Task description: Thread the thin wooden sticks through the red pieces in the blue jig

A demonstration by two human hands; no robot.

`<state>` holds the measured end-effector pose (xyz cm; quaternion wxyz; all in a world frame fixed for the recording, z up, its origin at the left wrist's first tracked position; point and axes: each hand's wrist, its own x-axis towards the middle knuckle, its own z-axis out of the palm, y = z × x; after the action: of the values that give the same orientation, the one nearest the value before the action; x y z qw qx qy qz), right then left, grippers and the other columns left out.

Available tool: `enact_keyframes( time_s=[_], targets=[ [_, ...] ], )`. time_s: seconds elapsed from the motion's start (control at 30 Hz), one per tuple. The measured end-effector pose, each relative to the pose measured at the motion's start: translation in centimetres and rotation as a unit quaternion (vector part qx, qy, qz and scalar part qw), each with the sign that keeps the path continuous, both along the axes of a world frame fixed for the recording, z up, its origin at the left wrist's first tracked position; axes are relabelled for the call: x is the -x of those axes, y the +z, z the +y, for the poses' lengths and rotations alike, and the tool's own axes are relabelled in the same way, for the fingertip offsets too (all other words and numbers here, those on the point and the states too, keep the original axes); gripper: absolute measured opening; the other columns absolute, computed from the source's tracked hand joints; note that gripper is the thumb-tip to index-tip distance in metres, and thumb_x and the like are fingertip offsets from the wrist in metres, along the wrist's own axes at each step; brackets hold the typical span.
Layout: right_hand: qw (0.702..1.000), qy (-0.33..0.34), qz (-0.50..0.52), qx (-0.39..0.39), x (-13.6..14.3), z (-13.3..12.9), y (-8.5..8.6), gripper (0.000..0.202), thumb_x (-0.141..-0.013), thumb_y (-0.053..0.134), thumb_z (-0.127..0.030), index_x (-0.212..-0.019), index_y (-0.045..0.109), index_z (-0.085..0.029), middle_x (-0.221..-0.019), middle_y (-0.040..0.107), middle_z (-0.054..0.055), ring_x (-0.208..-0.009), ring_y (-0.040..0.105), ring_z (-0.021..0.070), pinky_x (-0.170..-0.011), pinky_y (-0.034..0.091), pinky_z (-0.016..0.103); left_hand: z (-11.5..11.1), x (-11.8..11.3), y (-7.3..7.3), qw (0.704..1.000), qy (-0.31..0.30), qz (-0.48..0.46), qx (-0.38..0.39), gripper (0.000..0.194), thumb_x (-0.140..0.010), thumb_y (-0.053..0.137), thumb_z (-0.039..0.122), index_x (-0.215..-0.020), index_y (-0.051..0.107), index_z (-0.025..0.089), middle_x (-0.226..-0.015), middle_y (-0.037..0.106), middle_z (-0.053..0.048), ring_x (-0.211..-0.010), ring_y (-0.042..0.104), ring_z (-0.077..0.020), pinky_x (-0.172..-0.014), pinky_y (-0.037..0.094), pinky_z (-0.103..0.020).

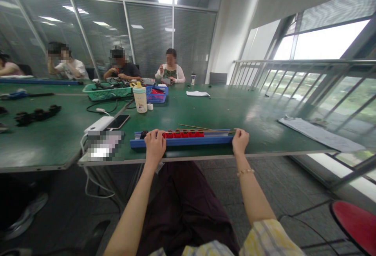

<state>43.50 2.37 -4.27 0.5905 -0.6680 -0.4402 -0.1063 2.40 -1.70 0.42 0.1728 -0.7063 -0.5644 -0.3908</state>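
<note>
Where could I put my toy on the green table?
Bare green table lies behind the long blue tray, between the white note and the paper sheets. Left is crowded: cream bottle, blue basket, green basket, phone, cables.

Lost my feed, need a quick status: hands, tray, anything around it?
Left hand and right hand both gripping the long blue tray at table edge. Red pieces seated in it. Thin sticks just behind; phone off left.
</note>
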Motion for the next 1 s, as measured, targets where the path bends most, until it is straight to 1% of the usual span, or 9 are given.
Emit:
enact_keyframes(
  time_s=[0.13, 0.23, 0.4, 0.5, 0.67, 0.87, 1.0],
  targets=[
    [1.0, -0.012, -0.011, 0.017, -0.2, 0.29, -0.25, 0.05, -0.095, 0.027, -0.044, -0.083, 0.066, -0.016, -0.085, 0.064, 0.016, -0.096, 0.049, 0.0275, -0.091, 0.038, 0.041, -0.09, -0.05, 0.11, 1.0, 0.0, 0.0, 0.0, 0.029, -0.092, 0.042, 0.021, -0.114, 0.062, 0.021, -0.12, 0.057, -0.012, -0.113, 0.045, -0.0293, -0.095, 0.037, -0.043],
    [0.999, -0.04, -0.008, 0.032, -0.09, 0.43, -0.34, 0.049, -0.094, 0.026, -0.045, -0.078, 0.064, -0.018, -0.083, 0.061, 0.016, -0.096, 0.05, 0.028, -0.09, 0.038, 0.042, -0.08, -0.08, 0.15, 1.0, 0.0, -0.002, 0.001, 0.029, -0.092, 0.042, 0.022, -0.113, 0.063, 0.02, -0.119, 0.057, -0.012, -0.112, 0.045, -0.0293, -0.094, 0.037, -0.043],
    [0.995, -0.085, 0.012, 0.055, 0.3, 0.4, -0.51, 0.042, -0.094, 0.028, -0.043, -0.079, 0.059, -0.019, -0.089, 0.058, 0.014, -0.099, 0.052, 0.0287, -0.085, 0.039, 0.041, -0.11, -0.12, 0.21, 1.0, 0.001, -0.005, 0.002, 0.029, -0.092, 0.042, 0.022, -0.112, 0.063, 0.021, -0.118, 0.057, -0.012, -0.112, 0.045, -0.0293, -0.094, 0.037, -0.043],
    [0.992, -0.099, 0.046, 0.062, 0.52, 0.34, -0.49, 0.039, -0.094, 0.028, -0.043, -0.081, 0.056, -0.02, -0.09, 0.058, 0.013, -0.095, 0.054, 0.0278, -0.08, 0.04, 0.039, -0.18, -0.13, 0.27, 1.0, -0.001, -0.005, 0.005, 0.029, -0.092, 0.042, 0.021, -0.112, 0.063, 0.02, -0.118, 0.057, -0.013, -0.111, 0.045, -0.0292, -0.094, 0.037, -0.043],
    [0.988, -0.098, 0.096, 0.068, 0.68, 0.15, -0.13, 0.033, -0.094, 0.028, -0.041, -0.08, 0.05, -0.021, -0.082, 0.058, 0.01, -0.084, 0.056, 0.0264, -0.076, 0.041, 0.039, -0.26, -0.18, 0.36, 1.0, 0.001, -0.003, 0.008, 0.029, -0.092, 0.042, 0.022, -0.112, 0.062, 0.02, -0.119, 0.057, -0.013, -0.111, 0.045, -0.0292, -0.094, 0.037, -0.043],
    [0.987, -0.099, 0.114, 0.054, 0.33, -0.1, 0.05, 0.029, -0.093, 0.026, -0.038, -0.078, 0.045, -0.023, -0.082, 0.06, 0.011, -0.084, 0.058, 0.0269, -0.08, 0.04, 0.04, -0.28, -0.17, 0.41, 1.0, 0.001, -0.002, 0.008, 0.028, -0.092, 0.042, 0.022, -0.112, 0.062, 0.021, -0.119, 0.057, -0.012, -0.111, 0.045, -0.0293, -0.093, 0.037, -0.043],
    [0.988, -0.1, 0.117, 0.035, 0.04, 0.01, -0.18, 0.029, -0.093, 0.025, -0.04, -0.077, 0.043, -0.024, -0.081, 0.061, 0.011, -0.083, 0.058, 0.0261, -0.081, 0.04, 0.039, -0.27, -0.16, 0.42, 1.0, 0.001, -0.001, 0.008, 0.028, -0.092, 0.043, 0.022, -0.112, 0.061, 0.021, -0.119, 0.057, -0.012, -0.111, 0.045, -0.0292, -0.093, 0.037, -0.043]
  ],
)
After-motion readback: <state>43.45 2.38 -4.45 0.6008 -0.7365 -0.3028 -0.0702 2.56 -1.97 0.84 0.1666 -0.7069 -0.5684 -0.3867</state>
